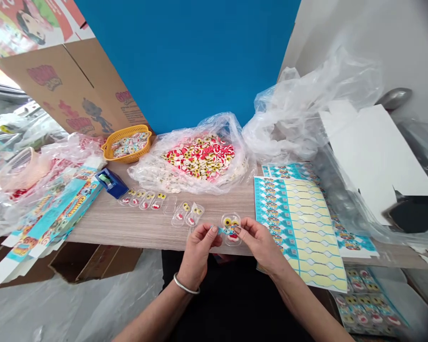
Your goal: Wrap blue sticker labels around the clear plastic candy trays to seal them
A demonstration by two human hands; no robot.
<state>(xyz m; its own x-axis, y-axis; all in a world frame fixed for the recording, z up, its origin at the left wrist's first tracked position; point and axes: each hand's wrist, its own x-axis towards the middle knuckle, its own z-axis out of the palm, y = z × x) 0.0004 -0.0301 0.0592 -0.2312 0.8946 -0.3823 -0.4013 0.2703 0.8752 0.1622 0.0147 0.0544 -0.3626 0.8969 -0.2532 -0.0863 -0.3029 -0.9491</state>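
A small clear plastic candy pack (232,241), with yellow-and-black eye pieces and a red mouth piece, is between my hands at the table's front edge. Across its middle lies a blue printed sticker label (221,230). My left hand (199,247) pinches the label's left end between thumb and finger. My right hand (262,244) grips the pack's right side, thumb pressed on the label. On the table ahead, two filled packs (188,213) lie side by side, with several more filled packs (142,198) in a row behind them to the left.
Sticker sheets (310,232) lie right of my hands. A bag of loose candies (203,156) stands at the back. Left are a blue tape dispenser (112,184), a yellow basket (142,151) and flat printed cartons (57,209). A white box (378,152) sits far right.
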